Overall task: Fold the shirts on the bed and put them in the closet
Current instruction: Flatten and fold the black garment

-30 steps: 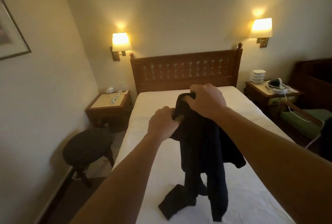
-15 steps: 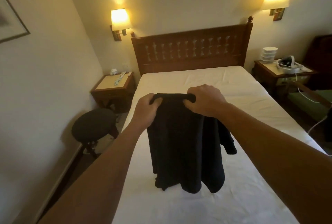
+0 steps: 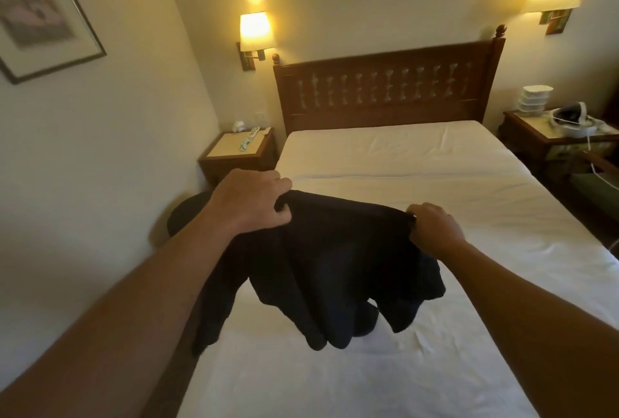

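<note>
A black shirt (image 3: 338, 260) hangs in the air above the white bed (image 3: 435, 189), stretched wide between my two hands. My left hand (image 3: 249, 203) grips its top edge at the left, over the bed's left side. My right hand (image 3: 432, 226) pinches the top edge at the right. The shirt's lower part and sleeves dangle in folds, just over the sheet. No closet is in view.
A wooden headboard (image 3: 385, 89) stands at the far end. A nightstand (image 3: 237, 153) and a dark round stool (image 3: 187, 213) sit left of the bed. Another nightstand (image 3: 549, 142) with white containers and a headset stands at the right. Lit wall lamps flank the bed.
My hands have moved apart, spreading the shirt's top edge wide. The shirt has lifted off the sheet and swung up from hanging straight down.
</note>
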